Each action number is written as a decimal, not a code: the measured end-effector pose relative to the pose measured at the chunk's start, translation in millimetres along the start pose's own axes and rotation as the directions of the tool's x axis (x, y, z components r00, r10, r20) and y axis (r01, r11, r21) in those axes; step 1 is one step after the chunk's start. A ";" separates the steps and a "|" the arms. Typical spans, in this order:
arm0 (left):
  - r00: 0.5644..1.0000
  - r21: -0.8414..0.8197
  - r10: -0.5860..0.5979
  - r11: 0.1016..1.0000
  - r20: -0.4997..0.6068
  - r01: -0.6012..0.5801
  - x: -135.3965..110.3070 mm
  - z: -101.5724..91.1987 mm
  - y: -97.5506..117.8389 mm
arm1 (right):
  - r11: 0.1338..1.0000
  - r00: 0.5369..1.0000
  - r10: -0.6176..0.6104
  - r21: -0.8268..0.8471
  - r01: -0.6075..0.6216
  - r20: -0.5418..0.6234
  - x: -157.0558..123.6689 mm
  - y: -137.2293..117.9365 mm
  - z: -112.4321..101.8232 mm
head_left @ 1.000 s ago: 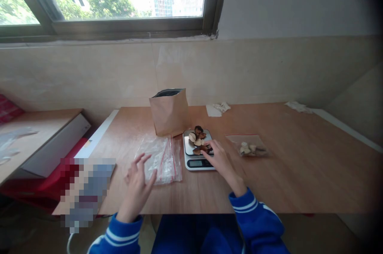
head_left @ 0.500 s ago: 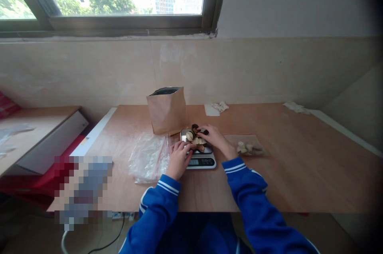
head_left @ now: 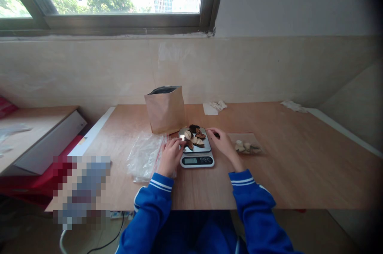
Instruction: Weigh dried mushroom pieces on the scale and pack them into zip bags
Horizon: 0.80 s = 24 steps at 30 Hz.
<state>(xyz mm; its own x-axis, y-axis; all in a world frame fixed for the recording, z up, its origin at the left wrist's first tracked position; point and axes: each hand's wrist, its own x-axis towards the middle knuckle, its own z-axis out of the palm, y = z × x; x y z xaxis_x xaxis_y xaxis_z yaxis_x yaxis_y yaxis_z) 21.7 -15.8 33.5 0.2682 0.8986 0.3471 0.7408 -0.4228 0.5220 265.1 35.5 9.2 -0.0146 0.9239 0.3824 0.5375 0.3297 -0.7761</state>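
Note:
A white digital kitchen scale (head_left: 197, 161) stands on the table with several dried mushroom pieces (head_left: 199, 141), dark brown and cream, heaped on its plate. My left hand (head_left: 171, 154) reaches in from the left, fingers stretched out, its fingertips at a brown piece on the plate's left edge. Just off the plate's right side, my right hand (head_left: 223, 142) has its fingers curled around a dark mushroom piece (head_left: 217, 135). The scale's display is lit, but its digits are too small to read.
Behind the scale stands an opened brown paper bag (head_left: 165, 110). Clear plastic zip bags (head_left: 145, 158) lie to the left. A clear bag with pale pieces (head_left: 247, 147) lies right of my right hand. Crumpled white scraps (head_left: 218, 105) lie at the back.
My right hand has moved right, off the scale plate, with a dark mushroom piece in it. My left hand has drawn back slightly left, uncovering more of the plate and display.

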 end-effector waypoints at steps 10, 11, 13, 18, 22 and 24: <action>0.988 -0.016 -0.144 0.990 -0.064 0.143 2.1 14.3 -13.2 | 0.996 0.996 0.092 -0.017 -0.092 -0.012 -44.8 -6.9 -2.0; 0.986 0.000 -0.154 0.988 -0.063 0.154 2.8 13.9 -12.8 | 0.995 0.995 0.095 -0.019 -0.095 -0.004 -45.2 -10.0 -2.3; 0.985 0.013 -0.154 0.988 -0.075 0.155 2.1 10.2 -10.6 | 0.995 0.995 0.096 -0.021 -0.096 0.007 -45.6 -15.4 -4.9; 0.995 -0.011 -0.049 0.999 -0.082 0.048 -8.5 8.7 15.4 | 0.995 0.995 0.103 -0.006 -0.103 -0.019 -42.1 -17.4 -17.6; 0.992 -0.013 0.119 0.993 0.047 -0.118 -13.6 49.6 58.9 | 0.992 0.992 0.125 0.009 -0.125 -0.026 -28.3 -21.8 -27.7; 0.985 0.040 0.150 0.987 0.091 -0.154 -11.2 79.4 78.2 | 0.993 0.992 0.118 -0.013 -0.118 0.033 -21.0 -28.5 -32.3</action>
<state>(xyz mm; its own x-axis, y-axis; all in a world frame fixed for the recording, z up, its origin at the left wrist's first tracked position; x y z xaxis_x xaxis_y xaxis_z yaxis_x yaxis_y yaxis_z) 125.5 -49.6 8.5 0.4310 0.8321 0.3491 0.7148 -0.5510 0.4307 277.3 0.4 39.5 0.0209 0.9623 0.2713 0.5463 0.2163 -0.8092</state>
